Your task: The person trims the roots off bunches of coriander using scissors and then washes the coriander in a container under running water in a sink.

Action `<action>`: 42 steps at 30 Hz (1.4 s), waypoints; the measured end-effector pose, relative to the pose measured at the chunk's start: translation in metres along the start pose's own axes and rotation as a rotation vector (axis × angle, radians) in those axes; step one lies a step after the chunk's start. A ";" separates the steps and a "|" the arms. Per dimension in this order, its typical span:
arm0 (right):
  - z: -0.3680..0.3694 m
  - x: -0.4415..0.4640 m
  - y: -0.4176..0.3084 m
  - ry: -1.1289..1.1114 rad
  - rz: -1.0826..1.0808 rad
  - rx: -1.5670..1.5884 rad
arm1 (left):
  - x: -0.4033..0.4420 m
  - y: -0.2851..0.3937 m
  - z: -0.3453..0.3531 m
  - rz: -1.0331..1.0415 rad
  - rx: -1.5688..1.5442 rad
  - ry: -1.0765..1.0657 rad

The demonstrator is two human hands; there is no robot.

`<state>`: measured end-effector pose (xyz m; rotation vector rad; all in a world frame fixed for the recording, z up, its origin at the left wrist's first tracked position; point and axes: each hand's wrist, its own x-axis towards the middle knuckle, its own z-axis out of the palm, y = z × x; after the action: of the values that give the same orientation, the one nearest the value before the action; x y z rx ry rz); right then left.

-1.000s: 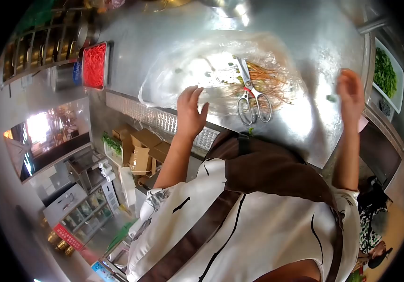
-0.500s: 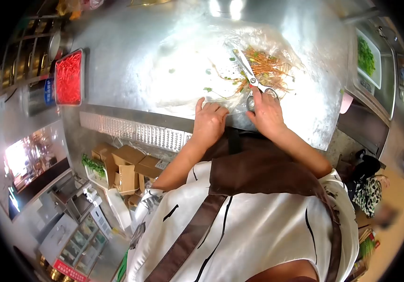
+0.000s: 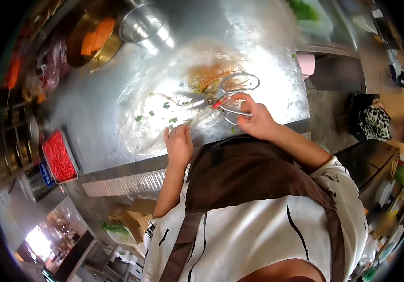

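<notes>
My right hand (image 3: 257, 116) is closed on one handle of the metal scissors (image 3: 211, 101), which have a red part at the pivot side. Their blades point left over a clear plastic sheet (image 3: 138, 94) on the steel table. My left hand (image 3: 179, 143) rests at the near edge of the sheet, fingers bent, and what lies under its fingertips is too small to make out. Behind the scissors lies a blurred heap of thin brown roots (image 3: 211, 73). Small green leaf bits (image 3: 166, 105) are scattered on the plastic.
A tray of red shreds (image 3: 60, 156) stands at the table's left edge. Farther back are a steel bowl (image 3: 143, 22) and a brass-coloured pan (image 3: 77, 47) with orange pieces. A tray of greens (image 3: 305, 10) is at the back right. A person (image 3: 373, 117) is beyond the right side.
My right hand came in from the right and took hold of the scissors, whose blades have turned left. My left hand moved near the sheet's edge. The view has rotated.
</notes>
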<state>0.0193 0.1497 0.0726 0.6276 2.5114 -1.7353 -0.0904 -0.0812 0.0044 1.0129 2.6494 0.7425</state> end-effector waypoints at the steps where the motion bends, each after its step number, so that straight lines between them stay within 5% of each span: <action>1: -0.012 -0.003 0.005 0.045 -0.078 0.095 | 0.001 0.000 0.000 -0.016 0.000 -0.003; 5: -0.065 0.016 0.009 0.253 -0.030 0.329 | 0.004 -0.003 0.006 -0.063 0.024 -0.024; 12: -0.176 0.140 0.109 0.526 0.093 -0.001 | 0.010 0.010 -0.001 -0.122 0.054 -0.012; 15: -0.196 0.177 0.151 0.612 0.049 0.091 | 0.011 0.017 -0.005 -0.160 0.135 0.011; 17: -0.201 0.182 0.165 0.739 0.013 -0.163 | 0.018 0.045 -0.016 -0.144 0.205 0.071; 19: -0.201 0.165 0.175 0.750 0.039 -0.226 | 0.027 0.075 -0.029 -0.016 0.221 0.320; 21: -0.187 0.131 0.178 0.901 -0.203 -0.352 | 0.021 0.084 -0.032 0.000 0.129 0.341; 24: -0.150 0.099 0.180 0.771 -0.252 -0.539 | 0.009 0.091 -0.027 0.092 -0.073 0.283; 27: -0.122 0.097 0.166 0.685 -0.298 -0.623 | 0.003 0.089 -0.013 0.012 -0.314 -0.022; 31: -0.090 0.095 0.129 0.246 -0.487 -0.605 | 0.015 0.091 0.010 0.175 -0.263 -0.279; 37: -0.045 0.019 0.122 0.087 -0.414 -0.676 | 0.019 0.069 0.062 0.385 -0.172 -0.327; 42: 0.007 -0.026 0.116 0.177 -0.473 -0.606 | 0.021 0.069 0.068 0.475 -0.048 -0.322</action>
<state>0.0809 0.1697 -0.0274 0.1530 3.2715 -0.8961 -0.0427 0.0032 -0.0175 1.6211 2.1294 0.6537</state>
